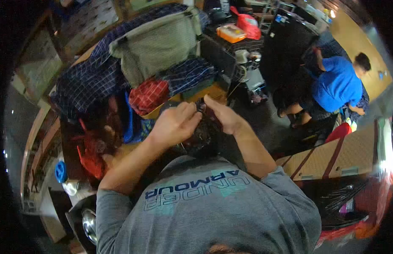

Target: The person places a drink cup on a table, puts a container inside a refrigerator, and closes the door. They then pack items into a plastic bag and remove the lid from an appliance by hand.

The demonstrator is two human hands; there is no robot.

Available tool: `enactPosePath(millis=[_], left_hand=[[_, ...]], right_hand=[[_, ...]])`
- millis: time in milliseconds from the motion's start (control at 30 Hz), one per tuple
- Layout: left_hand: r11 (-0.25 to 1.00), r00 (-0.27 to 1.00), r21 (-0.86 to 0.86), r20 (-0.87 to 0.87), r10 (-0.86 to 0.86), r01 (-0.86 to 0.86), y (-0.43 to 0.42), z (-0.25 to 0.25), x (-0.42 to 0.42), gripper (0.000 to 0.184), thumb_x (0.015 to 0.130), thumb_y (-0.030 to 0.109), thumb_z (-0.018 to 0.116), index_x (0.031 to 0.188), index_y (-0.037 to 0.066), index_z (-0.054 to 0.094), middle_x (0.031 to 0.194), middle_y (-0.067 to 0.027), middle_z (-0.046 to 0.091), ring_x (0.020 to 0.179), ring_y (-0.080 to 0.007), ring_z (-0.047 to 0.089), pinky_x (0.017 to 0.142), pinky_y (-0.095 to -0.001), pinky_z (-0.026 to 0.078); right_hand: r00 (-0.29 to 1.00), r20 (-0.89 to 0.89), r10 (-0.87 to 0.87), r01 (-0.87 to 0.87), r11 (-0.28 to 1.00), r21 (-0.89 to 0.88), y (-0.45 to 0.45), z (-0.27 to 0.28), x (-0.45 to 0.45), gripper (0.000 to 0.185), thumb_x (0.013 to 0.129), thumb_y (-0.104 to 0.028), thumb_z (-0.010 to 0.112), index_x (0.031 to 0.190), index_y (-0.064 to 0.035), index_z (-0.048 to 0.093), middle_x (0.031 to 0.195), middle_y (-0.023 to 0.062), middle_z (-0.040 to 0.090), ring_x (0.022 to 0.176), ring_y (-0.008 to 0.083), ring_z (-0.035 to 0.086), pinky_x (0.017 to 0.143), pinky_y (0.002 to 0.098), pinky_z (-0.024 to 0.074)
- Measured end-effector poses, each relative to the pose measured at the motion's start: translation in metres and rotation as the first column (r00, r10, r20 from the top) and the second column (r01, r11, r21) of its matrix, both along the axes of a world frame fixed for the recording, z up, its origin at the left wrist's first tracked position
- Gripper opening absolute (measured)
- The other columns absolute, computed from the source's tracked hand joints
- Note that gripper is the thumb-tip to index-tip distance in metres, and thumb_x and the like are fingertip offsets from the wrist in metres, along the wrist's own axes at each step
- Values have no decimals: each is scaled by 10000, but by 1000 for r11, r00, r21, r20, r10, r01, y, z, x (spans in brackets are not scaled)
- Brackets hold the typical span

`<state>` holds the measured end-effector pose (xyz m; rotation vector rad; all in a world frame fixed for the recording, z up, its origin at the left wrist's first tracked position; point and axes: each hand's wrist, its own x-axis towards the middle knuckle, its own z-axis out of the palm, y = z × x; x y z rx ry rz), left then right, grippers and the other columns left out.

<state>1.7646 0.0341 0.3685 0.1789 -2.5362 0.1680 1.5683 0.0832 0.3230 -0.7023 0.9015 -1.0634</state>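
My left hand (pixel 175 125) is closed, its fingers curled on the top of a dark, shiny bag-like thing (pixel 201 137) in front of my chest. Close on its right, my right hand (pixel 225 116) is bent around the same dark thing, thumb side up; its other fingers are mostly hidden. What exactly the dark thing is, and what may be in it, I cannot make out. Just beyond my hands lies a red checked cloth (pixel 149 96), beside dark blue checked fabric (pixel 192 76).
A pale green cloth (pixel 160 46) hangs over a seat back ahead. A person in a blue shirt (pixel 338 84) bends at the right. An orange-and-white container (pixel 231 34) and a red bag (pixel 248 26) stand at the back. Wooden cabinet doors (pixel 353 154) are near my right.
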Motion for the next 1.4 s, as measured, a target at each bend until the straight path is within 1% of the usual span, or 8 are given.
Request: enactPosePath(millis=[300,533,733,767,833,933,1200,1400], left_hand=[[874,964,474,162,-211,111,15,-4,-99,206,907,180,579,962,-14,625,1150,-195,542,1039,-334,550,886,-435,480],[628,813,601,-575,-90,494,23,-2,-194,433,1037,275,390,785,32,645,1209,-126,594,1119,-279,453,998,-409,320],[461,925,804,-354,-136,375,8,-47,-189,588,1075,326,265,654,24,543,713,-52,543,790,-169,515,1037,-404,330],[454,928,811,-343,-144,370,1,-65,-192,588,1075,326,265,654,24,543,713,-52,543,790,-169,515,1037,-404,330],[-6,984,985,-175,-20,175,-13,-101,-195,587,1075,356,268,682,21,548,575,-4,383,598,-123,444,959,-390,422],[-58,981,994,-101,-165,92,-39,-144,-226,612,1066,429,267,753,0,571,817,-105,582,772,-193,545,845,-392,484],[479,915,873,267,-303,-96,-80,-151,-301,514,849,302,723,1225,18,516,901,-208,647,840,-366,653,745,-429,510],[749,862,630,480,-166,-206,-104,-222,-343,408,767,328,775,987,15,633,873,-228,674,809,-434,653,690,-490,539]], right_hand=[[708,-419,-568,484,823,-297,46,-22,-68,447,1007,-370,529,761,-7,615,627,-51,491,571,91,432,545,304,367],[343,-236,-909,627,409,-663,61,32,-132,461,1038,-314,465,719,-15,611,669,12,593,616,111,517,579,290,423],[272,60,-961,881,223,-416,99,9,-269,397,1020,-348,486,973,5,660,911,87,690,748,189,661,645,351,561],[299,-7,-954,880,278,-385,96,-4,-278,395,1013,-350,503,973,9,664,913,81,685,743,183,656,623,348,562],[356,-97,-929,884,369,-289,82,-15,-274,351,997,-286,540,925,29,675,862,52,678,665,139,642,500,288,567],[335,-385,-860,809,472,-350,44,-27,-253,381,981,-296,573,802,28,667,708,39,632,566,102,587,457,279,529],[462,-654,-599,430,796,-425,-7,-51,-254,399,954,-284,591,709,27,647,539,153,587,449,196,616,450,321,460],[425,-732,-532,73,826,-559,-56,-108,-290,370,966,-252,573,735,27,651,548,138,581,452,186,595,465,335,456]])
